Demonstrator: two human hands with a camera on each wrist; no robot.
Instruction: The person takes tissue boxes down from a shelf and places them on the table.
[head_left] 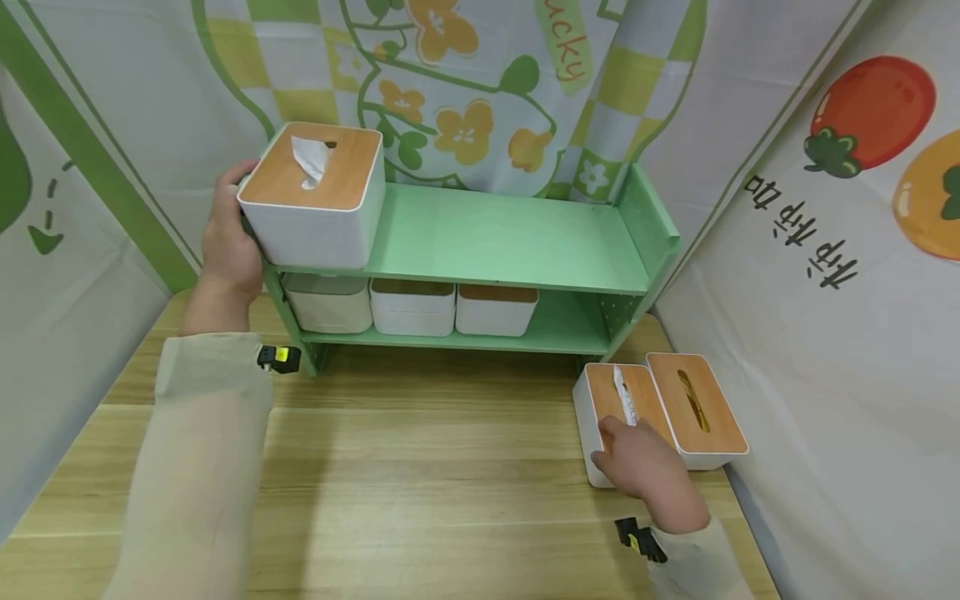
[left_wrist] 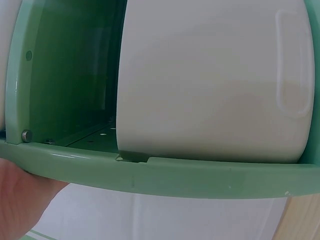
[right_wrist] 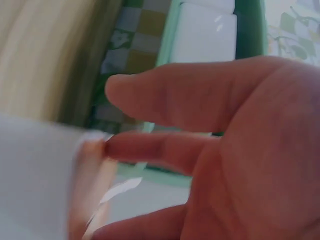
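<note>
My left hand [head_left: 231, 237] lies along the left side of a large white tissue box [head_left: 311, 237] with a wood-look lid and a tissue standing out of its slot. The box sits at the left end of the green shelf's top board. In the left wrist view part of that hand [left_wrist: 22, 200] shows beyond the shelf's side panel [left_wrist: 165, 175]; its fingers are hidden. My right hand [head_left: 647, 467] is over the lid of a smaller tissue box [head_left: 588, 421] on the table. In the right wrist view its thumb and fingers are spread, fingertips right at the lid.
A second wood-lidded box [head_left: 723, 408], with something gold in its slot, stands right of the smaller one, near the right wall. On the green shelf's [head_left: 502, 233] lower board are a beige box [head_left: 327, 307] and two white boxes [head_left: 412, 312]. A patterned curtain [head_left: 480, 100] hangs behind.
</note>
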